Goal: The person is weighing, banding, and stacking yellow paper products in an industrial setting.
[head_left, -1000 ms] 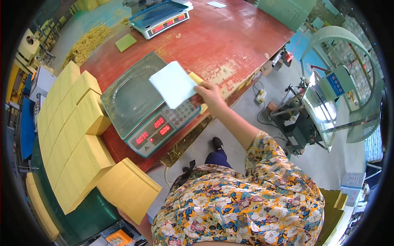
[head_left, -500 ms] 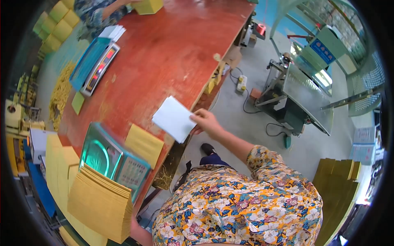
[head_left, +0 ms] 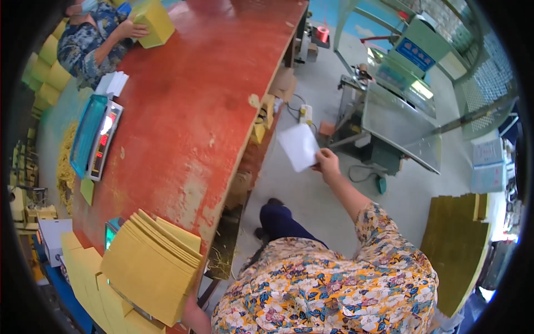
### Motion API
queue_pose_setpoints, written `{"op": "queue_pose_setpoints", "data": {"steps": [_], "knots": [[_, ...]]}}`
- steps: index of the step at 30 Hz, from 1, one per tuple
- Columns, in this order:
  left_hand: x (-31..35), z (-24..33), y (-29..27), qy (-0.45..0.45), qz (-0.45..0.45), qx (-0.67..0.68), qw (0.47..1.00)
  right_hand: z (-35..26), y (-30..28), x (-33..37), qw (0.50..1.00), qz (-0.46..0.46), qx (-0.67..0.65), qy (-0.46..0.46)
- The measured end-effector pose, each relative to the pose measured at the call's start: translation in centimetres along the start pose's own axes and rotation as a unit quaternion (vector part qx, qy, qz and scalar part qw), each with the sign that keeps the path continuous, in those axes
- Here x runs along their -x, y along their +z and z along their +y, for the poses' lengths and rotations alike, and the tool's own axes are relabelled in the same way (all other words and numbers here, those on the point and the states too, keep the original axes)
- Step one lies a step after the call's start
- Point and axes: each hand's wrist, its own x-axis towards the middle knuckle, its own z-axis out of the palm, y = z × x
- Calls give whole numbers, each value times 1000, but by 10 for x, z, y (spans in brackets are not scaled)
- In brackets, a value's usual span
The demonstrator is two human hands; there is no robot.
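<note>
My right hand [head_left: 327,162] is closed on the near corner of a thin stack of white paper [head_left: 299,147], held out over the floor beside the table's right edge. At the lower left, a thick stack of yellow paper [head_left: 150,267] is tilted up, its top sheets fanned apart. My left hand is hidden behind that stack, with only the wrist showing at its lower right; it bears the stack. Behind the stack, a teal-cased scale [head_left: 111,231] is mostly covered.
Beyond the red table [head_left: 183,106] a co-worker's hand [head_left: 133,29] holds a yellow block [head_left: 156,23]. A second scale [head_left: 100,139] with lit digits stands by the left edge. A metal-topped machine [head_left: 397,119] stands on the right; yellow stacks [head_left: 456,245] lie lower right.
My right hand has carried the white paper right, off the table and over the floor. The yellow stack has risen and shifted right, covering most of the near scale. The co-worker has come further into view.
</note>
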Motion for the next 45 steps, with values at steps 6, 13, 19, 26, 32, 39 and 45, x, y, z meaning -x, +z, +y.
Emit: {"op": "queue_pose_setpoints", "data": {"steps": [6,13,19,26,32,39,45], "knots": [[-82,23,71,5,-13,20,1000,-18,12,-166,989,29,143,-35],[-151,30,150,93,90,118,985,-70,135,-353,992,-110,55,-6],[-79,2,196,237,283,220,903,28,37,-373,906,-358,-87,207],[-60,31,207,274,259,395,838,-5,100,-329,577,-512,565,292],[2,35,189,395,229,432,778,-134,254,41,471,-840,261,71],[87,45,122,355,160,466,795,-38,313,229,654,-715,79,233],[140,83,9,241,191,77,948,54,324,311,697,-623,-30,354]]}}
